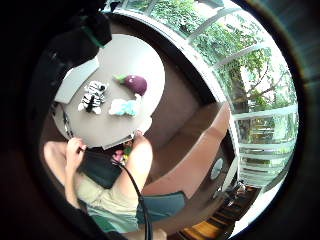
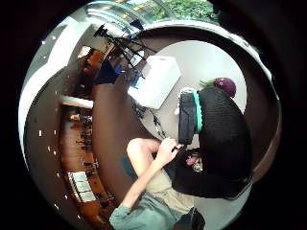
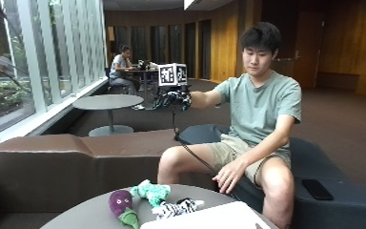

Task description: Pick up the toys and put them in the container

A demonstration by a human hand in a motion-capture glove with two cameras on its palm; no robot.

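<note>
Three plush toys lie on the round grey table (image 3: 81,214): a purple eggplant (image 3: 121,202), a teal animal (image 3: 151,191) and a striped zebra (image 3: 180,207). The white container (image 3: 208,217) stands at the table's near edge, beside the zebra. My gloved right hand (image 3: 173,100) is raised at chest height, well above and behind the table, with its fingers hanging loosely and holding nothing. From the little finger side I look down on the zebra (image 1: 93,96), the eggplant (image 1: 134,83), the teal toy (image 1: 125,106) and the container (image 1: 75,80). The thumb side shows the container (image 2: 156,81) and eggplant (image 2: 224,85).
The person sits on a dark seat (image 3: 322,162) behind the table, with the bare left hand (image 3: 224,179) on the thigh. A phone (image 3: 316,189) lies on the seat. A brown bench (image 3: 56,162) runs along the window side. Another round table (image 3: 108,101) stands farther back.
</note>
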